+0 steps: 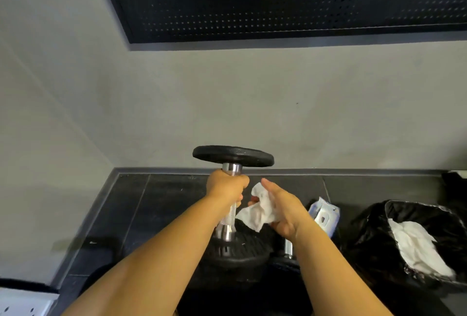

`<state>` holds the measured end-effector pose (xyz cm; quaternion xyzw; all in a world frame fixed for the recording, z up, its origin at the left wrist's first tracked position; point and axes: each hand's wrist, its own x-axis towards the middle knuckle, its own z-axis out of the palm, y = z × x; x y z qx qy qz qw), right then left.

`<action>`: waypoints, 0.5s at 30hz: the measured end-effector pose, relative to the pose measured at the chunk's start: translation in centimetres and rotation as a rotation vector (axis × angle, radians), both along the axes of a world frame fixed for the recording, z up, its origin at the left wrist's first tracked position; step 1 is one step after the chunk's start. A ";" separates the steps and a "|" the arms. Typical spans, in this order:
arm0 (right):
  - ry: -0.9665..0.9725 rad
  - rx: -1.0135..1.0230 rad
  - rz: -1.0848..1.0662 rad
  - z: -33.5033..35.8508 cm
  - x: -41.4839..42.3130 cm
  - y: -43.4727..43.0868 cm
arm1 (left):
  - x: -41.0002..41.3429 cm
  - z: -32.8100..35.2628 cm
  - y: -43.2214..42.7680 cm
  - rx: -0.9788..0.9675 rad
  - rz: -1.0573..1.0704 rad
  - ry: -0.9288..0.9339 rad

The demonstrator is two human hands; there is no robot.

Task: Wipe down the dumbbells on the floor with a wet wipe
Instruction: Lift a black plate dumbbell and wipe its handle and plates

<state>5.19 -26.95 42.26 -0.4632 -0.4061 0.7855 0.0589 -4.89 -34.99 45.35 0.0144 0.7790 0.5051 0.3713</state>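
Grip check: my left hand [227, 186] is wrapped tight round the upper part of the chrome handle [230, 212] of the dumbbell [233, 155]. It's stood on end and a bit tilted, one black plate up top against the grey wall [227, 100] and the other plate down near me. Can't honestly tell if that bottom plate is sitting on the dark tiled floor [164, 202] or just off it. My right hand [285, 207] is just right of the handle, holding a crumpled white wet wipe [257, 212] pinned under the thumb, fingers pointing away from me. The wipe is close to the handle but not touching it, as far as I can see. Further right on the floor is the pack of wipes [324, 214], then a black bin bag [379, 240] with used wipes [417, 245] in it. A second dumbbell [288, 248] peeks out behind my right forearm, mostly hidden.
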 end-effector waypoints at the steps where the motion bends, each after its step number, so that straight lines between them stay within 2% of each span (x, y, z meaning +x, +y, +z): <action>1: -0.027 -0.029 0.015 -0.6 -0.4 -0.3 | -0.1 -0.4 0.1 0.006 0.006 -0.049; 4: -0.093 -0.075 0.072 -2.0 -1.3 -1.1 | -0.4 -1.6 0.5 -0.013 0.000 -0.136; 12: -0.206 0.117 0.356 -5.1 -3.3 -1.5 | -1.6 -7.7 1.6 -0.179 -0.104 -0.154; 15: -0.239 0.159 0.376 -7.5 -4.0 -1.7 | -1.9 -10.6 1.9 -0.225 -0.134 -0.169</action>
